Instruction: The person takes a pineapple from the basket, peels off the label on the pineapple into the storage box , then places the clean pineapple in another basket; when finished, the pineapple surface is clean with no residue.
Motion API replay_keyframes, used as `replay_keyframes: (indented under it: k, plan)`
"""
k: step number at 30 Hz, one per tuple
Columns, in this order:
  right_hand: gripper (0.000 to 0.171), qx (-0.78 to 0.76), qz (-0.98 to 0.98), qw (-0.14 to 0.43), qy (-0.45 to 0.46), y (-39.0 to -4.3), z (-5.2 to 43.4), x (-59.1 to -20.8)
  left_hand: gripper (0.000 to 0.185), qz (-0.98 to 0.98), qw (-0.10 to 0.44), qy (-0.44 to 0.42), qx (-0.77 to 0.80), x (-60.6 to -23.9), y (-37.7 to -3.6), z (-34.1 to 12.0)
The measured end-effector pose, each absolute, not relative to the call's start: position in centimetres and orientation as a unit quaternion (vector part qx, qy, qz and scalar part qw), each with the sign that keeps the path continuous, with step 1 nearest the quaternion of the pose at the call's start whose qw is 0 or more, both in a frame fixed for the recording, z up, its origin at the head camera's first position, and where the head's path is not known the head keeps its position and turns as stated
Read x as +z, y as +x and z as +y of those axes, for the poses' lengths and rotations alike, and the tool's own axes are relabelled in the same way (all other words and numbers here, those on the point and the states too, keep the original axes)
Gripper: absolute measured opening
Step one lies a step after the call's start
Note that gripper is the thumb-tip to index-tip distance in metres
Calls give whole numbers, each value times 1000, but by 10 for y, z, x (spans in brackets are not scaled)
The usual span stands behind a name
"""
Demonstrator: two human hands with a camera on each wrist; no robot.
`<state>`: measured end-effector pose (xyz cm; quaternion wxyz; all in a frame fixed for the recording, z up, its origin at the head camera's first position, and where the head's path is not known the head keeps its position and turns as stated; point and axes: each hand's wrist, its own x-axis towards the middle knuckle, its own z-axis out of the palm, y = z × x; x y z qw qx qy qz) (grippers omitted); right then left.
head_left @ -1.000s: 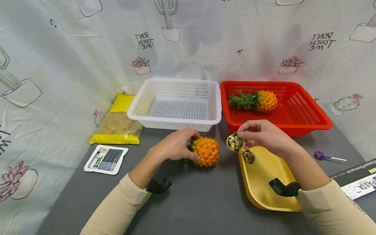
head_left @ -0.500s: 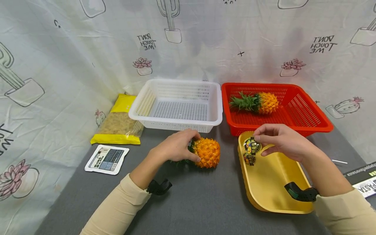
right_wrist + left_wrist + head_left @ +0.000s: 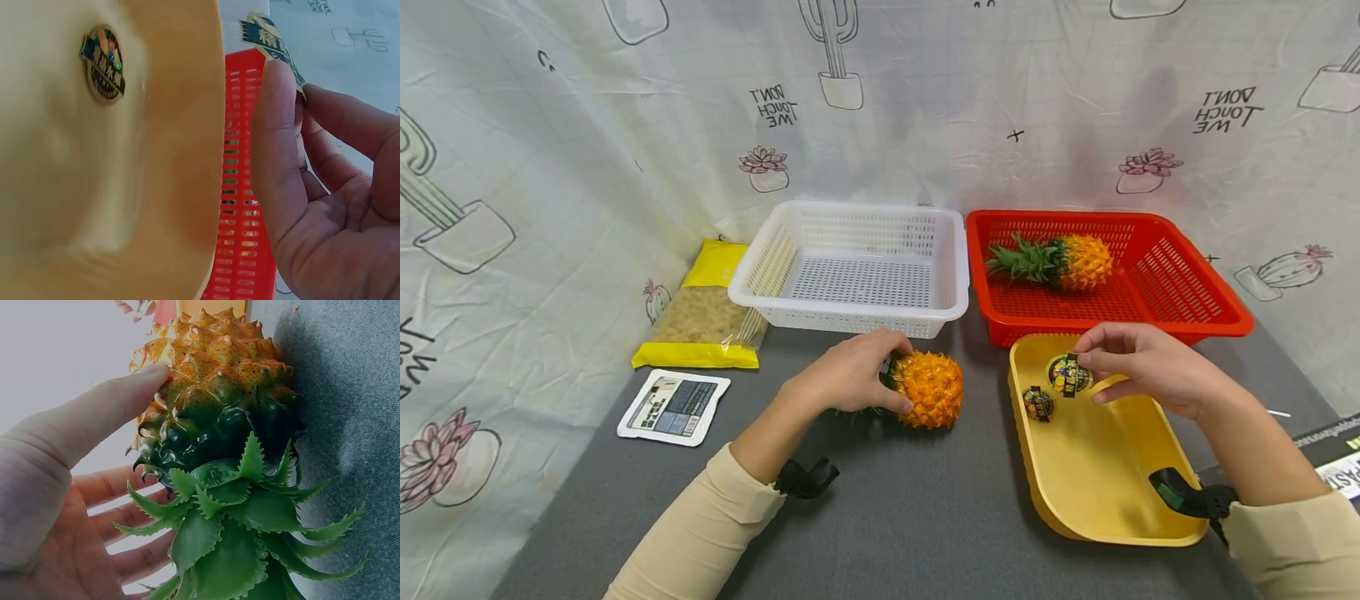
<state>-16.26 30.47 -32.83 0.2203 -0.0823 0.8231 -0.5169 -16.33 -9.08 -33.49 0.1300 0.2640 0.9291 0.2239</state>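
Note:
My left hand (image 3: 853,371) holds an orange artificial pineapple (image 3: 931,390) that lies on its side on the grey table. In the left wrist view, the thumb presses its bumpy body, while the other fingers lie on the far side by the green leaves (image 3: 231,550). Over the far end of a yellow tray (image 3: 1112,483), my right hand (image 3: 1142,367) pinches a round fruit sticker (image 3: 1070,375) between thumb and forefinger. A similar sticker (image 3: 1038,403) is on the tray's inner left side. The right wrist view shows the pinched sticker (image 3: 272,44) at the fingertips, its lower edge partly hidden.
A white basket (image 3: 850,308) and a red basket (image 3: 1172,287) stand at the back; the red one holds another pineapple (image 3: 1084,262). To the left lie a yellow bag (image 3: 700,321) and a white flat pack (image 3: 673,408). At right is a pasta box (image 3: 1337,467).
My right hand has moved right with the sticker, from the tray's left rim to above its far inside. My left hand stays on the pineapple.

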Motion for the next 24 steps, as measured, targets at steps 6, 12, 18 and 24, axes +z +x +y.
replay_keyframes:
  k: [6, 12, 18, 24]
  plan:
    - [31, -502, 829, 234, -74, -164, 310, -331, 68, 928, 126, 269, 223, -335, -163, -91]
    - [30, -452, 856, 239, -76, -164, 309, -337, 67, 927, 121, 275, 223, -336, -164, -91]
    - [22, -365, 902, 217, -83, -163, 305, -343, 67, 928, 119, 273, 225, -336, -165, -92]
    - [18, -342, 912, 212, -81, -163, 303, -351, 67, 926, 122, 275, 227, -335, -166, -91]
